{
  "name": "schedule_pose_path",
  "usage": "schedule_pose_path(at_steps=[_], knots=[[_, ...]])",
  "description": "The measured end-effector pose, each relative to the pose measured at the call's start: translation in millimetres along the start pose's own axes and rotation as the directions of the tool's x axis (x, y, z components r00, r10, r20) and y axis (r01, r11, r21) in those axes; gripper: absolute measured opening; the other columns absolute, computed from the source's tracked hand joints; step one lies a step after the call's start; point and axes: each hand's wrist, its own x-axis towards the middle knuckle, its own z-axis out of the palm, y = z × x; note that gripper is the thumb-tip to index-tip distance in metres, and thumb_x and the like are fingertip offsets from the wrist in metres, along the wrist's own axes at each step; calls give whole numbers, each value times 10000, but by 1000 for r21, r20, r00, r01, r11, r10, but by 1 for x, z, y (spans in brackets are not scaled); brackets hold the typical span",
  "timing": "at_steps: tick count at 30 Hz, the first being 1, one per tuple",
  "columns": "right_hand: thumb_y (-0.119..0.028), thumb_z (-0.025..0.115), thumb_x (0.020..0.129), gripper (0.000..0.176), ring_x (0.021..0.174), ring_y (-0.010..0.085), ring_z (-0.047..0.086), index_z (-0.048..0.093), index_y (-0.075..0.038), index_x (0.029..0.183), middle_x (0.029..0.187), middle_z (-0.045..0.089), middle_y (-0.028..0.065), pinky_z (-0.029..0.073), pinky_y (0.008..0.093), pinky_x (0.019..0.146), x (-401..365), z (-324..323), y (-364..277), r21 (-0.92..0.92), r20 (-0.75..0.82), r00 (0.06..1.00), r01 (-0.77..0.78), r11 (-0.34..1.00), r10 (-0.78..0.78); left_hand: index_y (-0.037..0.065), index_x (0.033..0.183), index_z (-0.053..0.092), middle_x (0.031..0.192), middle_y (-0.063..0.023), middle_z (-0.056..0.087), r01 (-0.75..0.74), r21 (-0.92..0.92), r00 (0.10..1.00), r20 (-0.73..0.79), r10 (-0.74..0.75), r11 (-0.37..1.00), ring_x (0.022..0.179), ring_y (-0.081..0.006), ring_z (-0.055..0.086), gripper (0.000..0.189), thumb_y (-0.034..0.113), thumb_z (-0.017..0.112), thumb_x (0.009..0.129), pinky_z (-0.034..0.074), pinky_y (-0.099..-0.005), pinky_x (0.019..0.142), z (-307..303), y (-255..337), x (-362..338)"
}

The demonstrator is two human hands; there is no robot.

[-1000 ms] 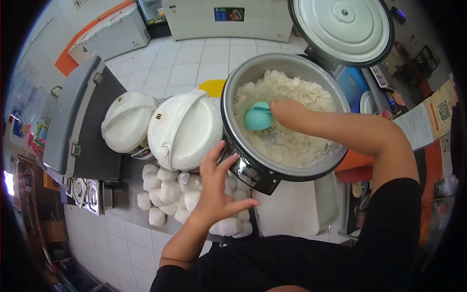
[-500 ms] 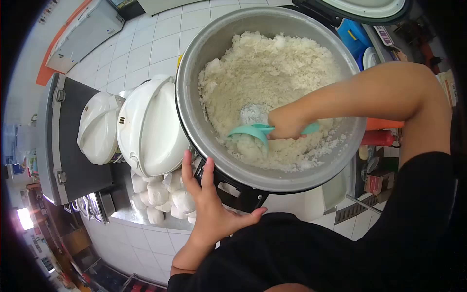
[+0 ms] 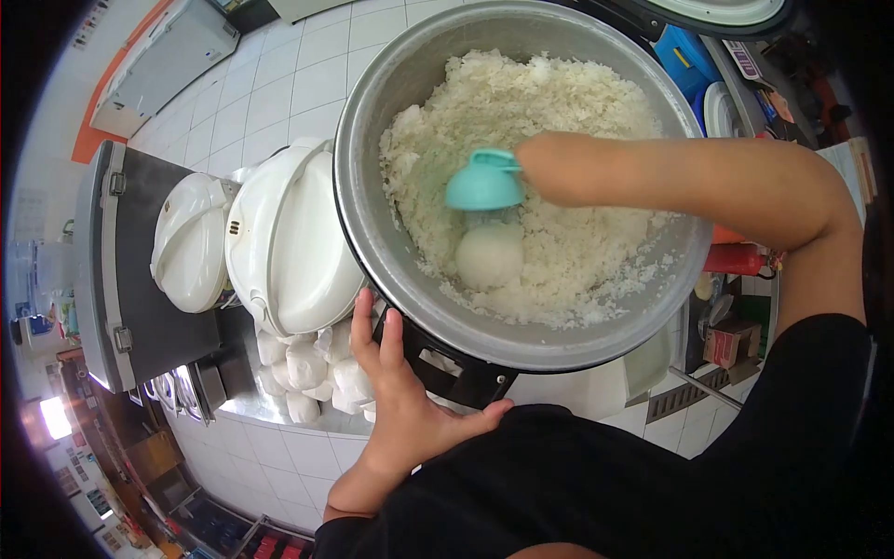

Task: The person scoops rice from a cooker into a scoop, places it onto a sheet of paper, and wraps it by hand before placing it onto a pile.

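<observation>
A large metal rice cooker pot [image 3: 372, 56] holds a mass of loose white rice [image 3: 559, 102]. Inside it, my right hand [image 3: 557, 170] is closed on the handle of a teal cup-shaped scoop [image 3: 484, 183], which is turned mouth down. Just under the scoop sits a smooth, rounded white dome of rice [image 3: 491, 255]; whether the two touch is hard to tell. My left hand [image 3: 402, 396] is against the pot's black side handle [image 3: 466, 377], its fingers and thumb spread wide.
Left of the pot stand two white lidded cookers [image 3: 298, 242] and a grey case [image 3: 140, 261]. Several white wrapped bundles [image 3: 305, 365] lie on a metal surface [image 3: 244, 391]. The pot's open lid [image 3: 717, 11] is at the upper right, near a red cylinder [image 3: 736, 259].
My right hand has lifted the teal scoop upward and turned it mouth down. A rounded rice dome now shows beneath it. The left hand stays at the pot's handle.
</observation>
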Motion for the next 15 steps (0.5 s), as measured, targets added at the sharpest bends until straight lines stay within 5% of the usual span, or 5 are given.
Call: schedule_pose_path(at_steps=[2, 6, 8, 15], knots=[[-83, 552, 857, 186, 581, 330, 643, 624, 81, 906, 727, 642, 225, 530, 416, 536, 0, -16, -4, -182, 366, 909, -140, 973, 200, 123, 1479, 72, 1457, -310, 70, -2, 26, 1000, 8, 2, 1000, 1349, -486, 145, 1300, 498, 871, 524, 227, -563, 1070, -1, 1, 1], [-157, 512, 902, 284, 552, 314, 643, 616, 96, 826, 691, 636, 220, 537, 404, 535, -7, 0, -27, -38, 424, 879, -224, 974, 219, 131, 1480, 82, 1457, -310, 65, -11, 18, 1000, -15, 12, 1000, 1350, -485, 140, 1297, 492, 873, 518, 230, -564, 1067, 0, 0, 0], [-226, 465, 935, 385, 528, 298, 642, 597, 106, 792, 639, 620, 205, 539, 395, 518, -11, 1, -37, 299, 480, 874, -247, 921, 79, 141, 1481, 91, 1457, -308, 61, -16, 7, 1000, -17, 16, 1000, 1350, -488, 137, 1297, 482, 878, 509, 237, -567, 1063, 1, 0, 0], [-259, 461, 938, 406, 527, 292, 637, 601, 90, 787, 620, 619, 185, 528, 389, 533, -37, -2, -57, 232, 524, 837, -316, 920, 155, 121, 1470, 122, 1455, -309, 62, -18, -23, 999, -43, 17, 1000, 1345, -494, 142, 1288, 427, 894, 485, 247, -573, 1058, 2, 2, -1]])
